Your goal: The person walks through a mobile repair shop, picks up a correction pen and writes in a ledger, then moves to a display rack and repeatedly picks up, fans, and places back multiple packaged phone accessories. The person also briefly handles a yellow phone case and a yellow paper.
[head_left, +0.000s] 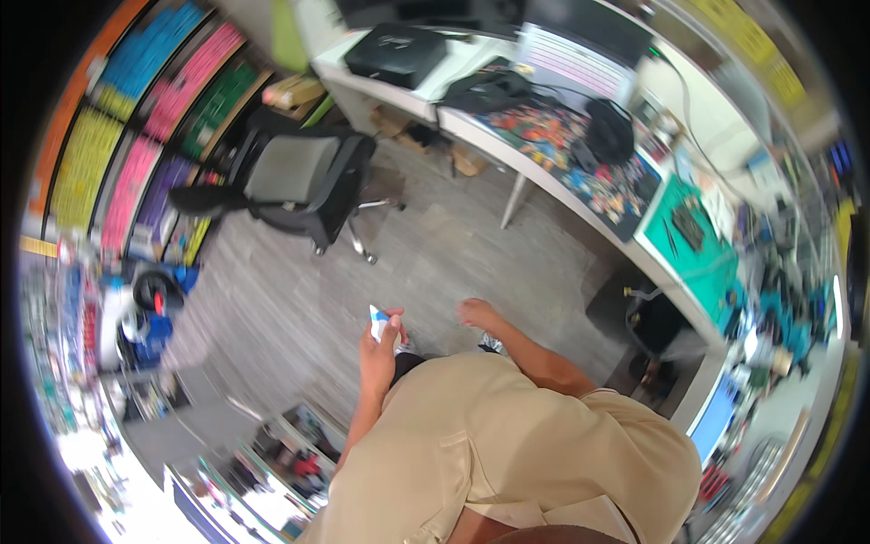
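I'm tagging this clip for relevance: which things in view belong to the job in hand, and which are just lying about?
In use, apparently:
- small white-and-blue item, in the left hand

Lying about, untouched:
- office chair
- open laptop
- black case
- green mat

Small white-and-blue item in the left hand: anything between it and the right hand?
Only the left thumb, beside the white-and-blue item; otherwise nothing visible before the right hand, just air over grey wood-look floor.
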A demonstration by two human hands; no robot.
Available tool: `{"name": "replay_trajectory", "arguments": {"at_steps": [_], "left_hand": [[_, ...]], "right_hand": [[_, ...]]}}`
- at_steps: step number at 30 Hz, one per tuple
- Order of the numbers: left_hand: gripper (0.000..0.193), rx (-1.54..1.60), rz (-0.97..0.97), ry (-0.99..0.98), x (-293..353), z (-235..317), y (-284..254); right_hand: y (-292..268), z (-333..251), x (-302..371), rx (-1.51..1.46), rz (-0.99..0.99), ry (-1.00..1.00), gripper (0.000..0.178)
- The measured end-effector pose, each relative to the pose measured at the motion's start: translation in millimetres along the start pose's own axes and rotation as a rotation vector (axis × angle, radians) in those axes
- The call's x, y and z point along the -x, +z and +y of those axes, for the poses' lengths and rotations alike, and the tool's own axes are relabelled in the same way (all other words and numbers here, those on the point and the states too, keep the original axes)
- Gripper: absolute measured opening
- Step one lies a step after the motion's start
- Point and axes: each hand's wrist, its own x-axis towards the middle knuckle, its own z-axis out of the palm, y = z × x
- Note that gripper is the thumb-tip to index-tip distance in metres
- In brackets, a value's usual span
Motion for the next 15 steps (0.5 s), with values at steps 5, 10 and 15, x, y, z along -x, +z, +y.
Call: {"name": "replay_trajectory", "arguments": {"at_steps": [5, 10, 15], "left_hand": [[0.044, 0.172, 0.152, -0.062, -11, -22, -74], [0.063, 0.368, 0.158, -0.090, -10, -47, -174], [0.082, 0.543, 0.198, -0.128, -12, -49, -314]], "right_hand": [[142, -149, -7, 0.543, -0.408, -0.003, 0.047], [299, -227, 2, 0.676, -0.834, -0.041, 0.052], [487, -212, -13, 0.763, -0.868, 0.036, 0.046]]}}
